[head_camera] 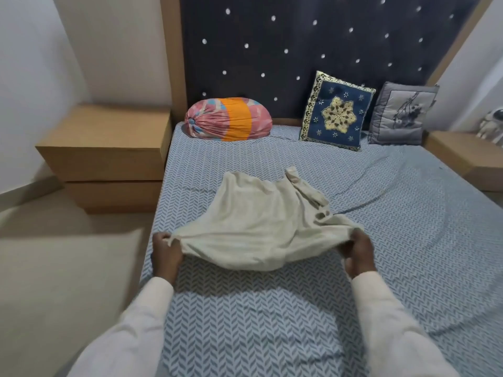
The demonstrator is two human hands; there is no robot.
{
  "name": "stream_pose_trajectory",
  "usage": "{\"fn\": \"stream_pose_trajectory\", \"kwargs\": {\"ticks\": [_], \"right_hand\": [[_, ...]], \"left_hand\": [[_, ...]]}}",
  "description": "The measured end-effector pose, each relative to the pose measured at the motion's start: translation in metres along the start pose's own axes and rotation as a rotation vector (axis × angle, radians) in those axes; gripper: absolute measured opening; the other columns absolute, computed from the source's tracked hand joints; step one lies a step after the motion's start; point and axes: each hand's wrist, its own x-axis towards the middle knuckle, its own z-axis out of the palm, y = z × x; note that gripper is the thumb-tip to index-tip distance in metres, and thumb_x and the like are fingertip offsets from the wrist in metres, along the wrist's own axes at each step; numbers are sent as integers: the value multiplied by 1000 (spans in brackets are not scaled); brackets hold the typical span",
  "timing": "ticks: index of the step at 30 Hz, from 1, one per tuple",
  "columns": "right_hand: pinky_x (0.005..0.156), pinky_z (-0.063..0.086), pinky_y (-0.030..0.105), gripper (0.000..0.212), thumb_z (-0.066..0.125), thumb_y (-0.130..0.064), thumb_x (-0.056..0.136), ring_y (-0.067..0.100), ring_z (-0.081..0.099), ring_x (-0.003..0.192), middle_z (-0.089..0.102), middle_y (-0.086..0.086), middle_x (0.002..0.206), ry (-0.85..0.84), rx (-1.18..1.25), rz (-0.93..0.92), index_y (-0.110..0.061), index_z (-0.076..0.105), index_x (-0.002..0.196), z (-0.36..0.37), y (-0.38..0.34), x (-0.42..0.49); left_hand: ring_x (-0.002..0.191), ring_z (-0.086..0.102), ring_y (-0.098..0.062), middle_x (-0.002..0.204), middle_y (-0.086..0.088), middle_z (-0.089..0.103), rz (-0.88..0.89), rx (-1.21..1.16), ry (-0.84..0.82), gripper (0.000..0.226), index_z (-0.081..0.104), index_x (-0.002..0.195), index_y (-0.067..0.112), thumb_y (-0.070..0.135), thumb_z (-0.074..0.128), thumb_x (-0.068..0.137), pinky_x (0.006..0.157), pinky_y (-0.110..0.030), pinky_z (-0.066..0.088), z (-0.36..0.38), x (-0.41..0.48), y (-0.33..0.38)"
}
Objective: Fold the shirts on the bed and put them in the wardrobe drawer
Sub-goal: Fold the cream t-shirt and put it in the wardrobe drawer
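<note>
A cream shirt (261, 221) lies spread on the bed (408, 240), which has a blue herringbone sheet. Its near edge is lifted off the sheet and sags between my hands. My left hand (166, 253) grips the left corner of that edge. My right hand (356, 251) grips the right corner. One sleeve (304, 189) lies folded along the shirt's right side, pointing towards the headboard. The far part of the shirt rests flat on the sheet. No wardrobe or drawer is in view.
A pink and orange bolster (228, 119), a navy embroidered cushion (336, 111) and a grey cushion (402, 114) lean against the dark headboard. Wooden bedside units stand at the left (109, 148) and right (462, 153). Floor lies to the left of the bed.
</note>
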Motion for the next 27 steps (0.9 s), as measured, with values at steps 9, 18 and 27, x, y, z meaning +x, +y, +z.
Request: {"fn": "stream_pose_trajectory", "kwargs": {"ticks": [9, 18, 27], "right_hand": [[58, 50, 29, 31, 61, -11, 79, 18, 57, 58, 56, 5, 85, 671, -39, -201, -21, 45, 103, -55, -34, -32], [79, 50, 34, 49, 80, -48, 71, 19, 61, 93, 62, 1, 100, -107, -1127, -327, -24, 57, 107, -5, 84, -67], [84, 48, 35, 18, 50, -19, 89, 31, 62, 107, 65, 12, 114, -62, -1681, -348, -19, 62, 103, 45, 79, -36]], "left_hand": [[59, 57, -22, 92, -15, 57, -170, -345, -287, 21, 47, 111, 10, -6, 43, 97, 42, -20, 51, -20, -29, -25], [81, 62, -27, 111, -19, 64, -147, -175, -382, 22, 67, 104, -1, -5, 47, 97, 61, -26, 55, -36, -31, -44], [83, 63, -22, 108, -16, 66, -74, -416, -186, 23, 67, 104, 0, -7, 48, 93, 67, -22, 54, -71, -28, -22]]}}
